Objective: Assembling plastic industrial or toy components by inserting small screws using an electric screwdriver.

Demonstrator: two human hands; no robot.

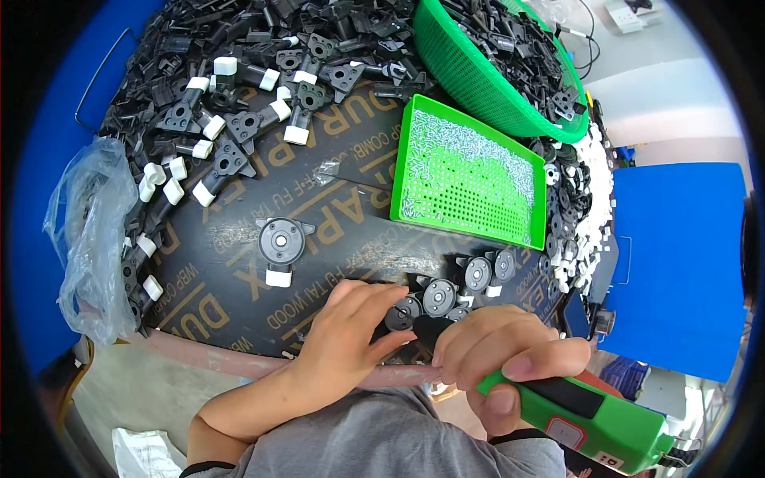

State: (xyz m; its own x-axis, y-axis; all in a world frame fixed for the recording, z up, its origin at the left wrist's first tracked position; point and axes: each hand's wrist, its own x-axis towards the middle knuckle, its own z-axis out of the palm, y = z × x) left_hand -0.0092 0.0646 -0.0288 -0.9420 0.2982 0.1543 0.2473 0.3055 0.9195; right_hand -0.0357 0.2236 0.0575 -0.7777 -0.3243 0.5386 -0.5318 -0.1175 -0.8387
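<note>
My right hand is wrapped round a green electric screwdriver, its black nose pointing left at the table. At that nose lies a black round part with a disc-shaped top, near the table's front edge. The thumb and fingers of my left hand close on this part from the left. Where the bit meets it is hidden by the nose. Just behind stand similar round parts, one in the middle and another farther right. A separate round part with a white end lies left of my left hand.
A green tray of small silvery screws sits beyond my hands. Behind it stands a green basket full of black parts. Black pieces with white caps pile up at the left, near a clear plastic bag. White pieces heap at the right.
</note>
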